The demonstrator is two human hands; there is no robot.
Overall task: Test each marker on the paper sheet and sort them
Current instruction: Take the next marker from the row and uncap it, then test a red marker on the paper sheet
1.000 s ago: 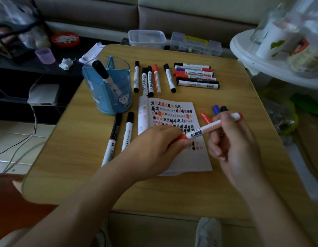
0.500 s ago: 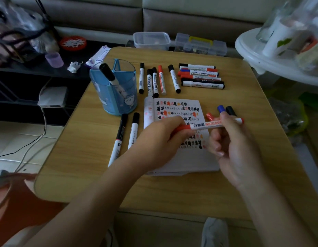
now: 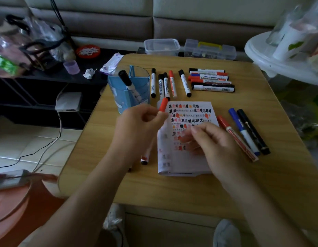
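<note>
Head view is showing the left hand (image 3: 136, 127) pinching a red cap (image 3: 163, 104) in a narrow grip, just over the paper's far left corner. The right hand (image 3: 215, 147) is curling over the paper (image 3: 190, 111); its grip is blurred, so I cannot tell whether it is holding a marker. Red and black test marks are filling most of the paper, so testing looks well along. Markers are lying in groups on the worktop (image 3: 261, 175): a far row (image 3: 173, 84), a far right stack (image 3: 211, 80), three (image 3: 243, 132) right of the paper, some (image 3: 144, 157) half hidden under the left hand, and one (image 3: 129, 82) standing in the cup (image 3: 119, 93). Which groups are waiting untested, I cannot tell.
</note>
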